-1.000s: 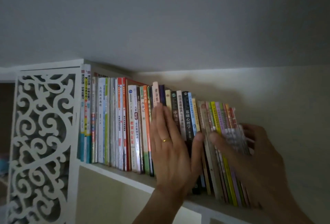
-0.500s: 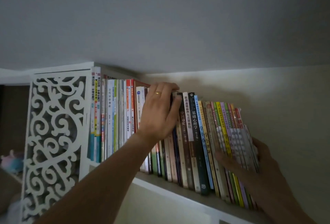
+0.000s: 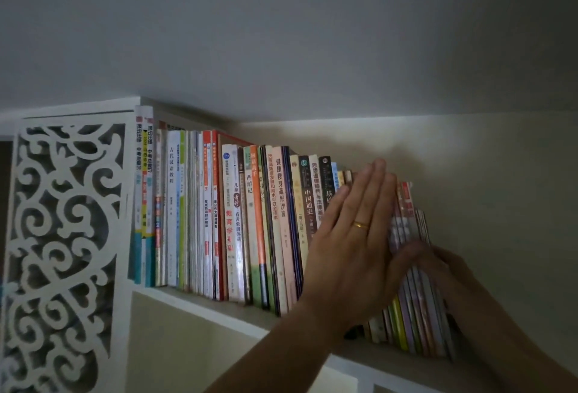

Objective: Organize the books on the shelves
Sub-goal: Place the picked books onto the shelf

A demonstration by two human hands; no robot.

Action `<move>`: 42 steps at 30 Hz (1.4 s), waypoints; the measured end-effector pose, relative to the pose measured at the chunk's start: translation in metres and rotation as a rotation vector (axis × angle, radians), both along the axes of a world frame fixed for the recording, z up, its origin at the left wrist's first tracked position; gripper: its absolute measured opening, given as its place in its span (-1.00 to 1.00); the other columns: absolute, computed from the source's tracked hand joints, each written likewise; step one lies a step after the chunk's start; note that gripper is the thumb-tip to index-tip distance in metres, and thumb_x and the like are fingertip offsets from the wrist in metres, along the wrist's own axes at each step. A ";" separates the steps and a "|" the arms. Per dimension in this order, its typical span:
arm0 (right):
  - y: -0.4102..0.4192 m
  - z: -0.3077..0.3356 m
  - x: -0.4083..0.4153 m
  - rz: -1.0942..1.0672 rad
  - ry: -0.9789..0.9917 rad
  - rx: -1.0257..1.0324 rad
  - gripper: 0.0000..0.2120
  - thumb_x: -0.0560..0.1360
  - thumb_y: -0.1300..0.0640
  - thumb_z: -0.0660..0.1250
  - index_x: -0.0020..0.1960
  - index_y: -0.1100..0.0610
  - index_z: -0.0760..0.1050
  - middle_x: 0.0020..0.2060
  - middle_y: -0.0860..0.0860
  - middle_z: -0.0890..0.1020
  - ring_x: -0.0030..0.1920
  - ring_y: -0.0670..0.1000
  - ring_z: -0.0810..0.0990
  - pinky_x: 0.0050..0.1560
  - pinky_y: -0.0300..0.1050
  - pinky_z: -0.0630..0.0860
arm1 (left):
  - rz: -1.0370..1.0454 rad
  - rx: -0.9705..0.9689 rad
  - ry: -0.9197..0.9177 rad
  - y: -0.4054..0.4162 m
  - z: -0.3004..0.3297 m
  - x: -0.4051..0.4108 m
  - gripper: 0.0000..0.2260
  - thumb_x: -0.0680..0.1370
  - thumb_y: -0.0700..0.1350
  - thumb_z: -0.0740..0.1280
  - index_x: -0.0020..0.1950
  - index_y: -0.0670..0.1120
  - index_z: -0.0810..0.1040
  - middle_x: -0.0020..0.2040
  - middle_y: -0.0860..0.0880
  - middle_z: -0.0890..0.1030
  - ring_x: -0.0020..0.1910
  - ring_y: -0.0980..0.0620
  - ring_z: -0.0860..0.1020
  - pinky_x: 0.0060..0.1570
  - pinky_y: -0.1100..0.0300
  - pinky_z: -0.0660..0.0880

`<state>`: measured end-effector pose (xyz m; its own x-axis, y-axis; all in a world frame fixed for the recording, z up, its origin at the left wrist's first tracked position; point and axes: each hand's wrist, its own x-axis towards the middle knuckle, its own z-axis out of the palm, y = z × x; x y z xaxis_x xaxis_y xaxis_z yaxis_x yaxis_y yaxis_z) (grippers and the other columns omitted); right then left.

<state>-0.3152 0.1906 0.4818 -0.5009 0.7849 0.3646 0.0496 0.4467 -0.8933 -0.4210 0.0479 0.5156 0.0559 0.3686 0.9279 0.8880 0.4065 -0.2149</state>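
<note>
Books (image 3: 237,220) upright in row on shelf (image 3: 200,302); carved panel (image 3: 65,236) at left end; wall (image 3: 484,189) right.

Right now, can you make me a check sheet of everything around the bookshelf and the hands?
Surface: white shelf board, with a row of books standing on it.
Job's things: books, spines out; those at the left stand upright, the thin ones at the right end lean left.
Clutter: nothing seen.
Grips: left hand lies flat, fingers straight, against the spines, a gold ring on one finger. Right hand is at the thin books at the row's end; blurred, so its grip cannot be told.
Cables: nothing seen.
Surroundings: white carved side panel at left, ceiling close above, pale wall at right; dim light.
</note>
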 end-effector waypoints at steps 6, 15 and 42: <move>0.000 -0.003 -0.012 0.019 -0.087 0.043 -0.06 0.21 -0.76 -0.03 0.32 -0.17 0.41 0.19 0.05 0.63 0.17 0.14 0.62 0.33 0.17 0.45 | -0.010 -0.037 -0.009 -0.001 0.001 0.001 -0.37 0.72 0.16 -0.01 0.68 -0.17 -0.04 0.69 -0.13 -0.12 0.66 -0.02 -0.20 0.62 -0.05 -0.05; -0.059 0.015 0.009 -0.112 -0.115 0.225 0.14 0.16 -0.76 -0.30 0.35 -0.02 0.39 0.12 0.16 0.58 0.12 0.24 0.56 0.23 0.19 0.47 | 0.051 -0.009 -0.017 -0.034 -0.030 -0.040 -0.31 0.70 0.24 0.03 0.67 -0.17 0.00 0.68 -0.20 -0.09 0.67 -0.13 -0.13 0.62 -0.14 0.00; -0.050 0.008 0.066 0.163 -0.140 0.097 -0.51 0.37 -0.26 0.48 0.19 -0.03 0.63 -0.07 -0.08 0.76 -0.07 -0.06 0.75 0.16 -0.05 0.60 | -0.033 -0.119 -0.180 -0.070 -0.078 -0.030 -0.20 0.65 0.29 0.17 0.68 -0.12 -0.07 0.69 -0.10 -0.13 0.67 -0.09 -0.15 0.61 -0.21 0.02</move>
